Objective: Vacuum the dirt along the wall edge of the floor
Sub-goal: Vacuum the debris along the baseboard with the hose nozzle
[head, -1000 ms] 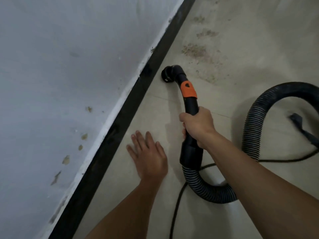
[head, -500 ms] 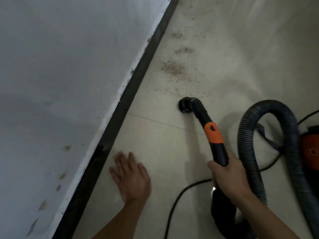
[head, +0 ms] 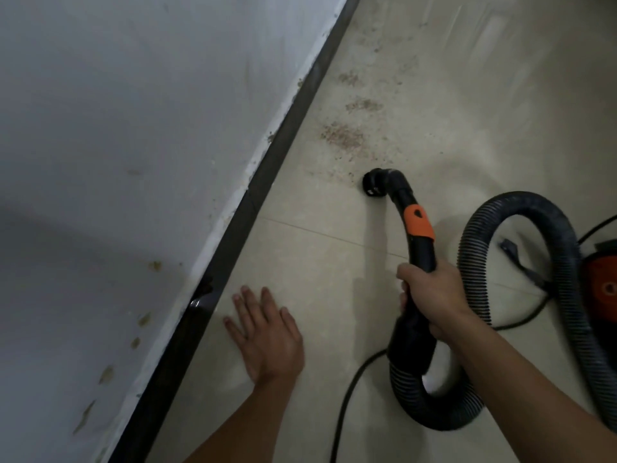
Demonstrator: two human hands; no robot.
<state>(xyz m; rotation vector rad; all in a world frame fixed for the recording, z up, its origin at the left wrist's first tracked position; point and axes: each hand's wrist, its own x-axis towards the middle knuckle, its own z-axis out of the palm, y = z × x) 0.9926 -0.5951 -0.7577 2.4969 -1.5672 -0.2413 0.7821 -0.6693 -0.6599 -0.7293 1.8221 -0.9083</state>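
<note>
The grey wall (head: pixel 117 128) fills the left, its black skirting (head: pixel 253 208) running diagonally away along the pale tiled floor (head: pixel 484 95); the ribbed hose (head: pixel 521 208) loops at the right, seemingly slack enough to allow reach. The right hand (head: pixel 434 295) curls its fingers round the black wand (head: pixel 421 253) to steer it; the left hand (head: pixel 267 339) lies spread flat on the tile near the skirting, probably a prop for leaning in. The nozzle (head: pixel 375 187) sits mouth-down at the near fringe of the dirt (head: pixel 344 137), brown grit lying right of the skirting and farther off, mostly not yet lifted.
</note>
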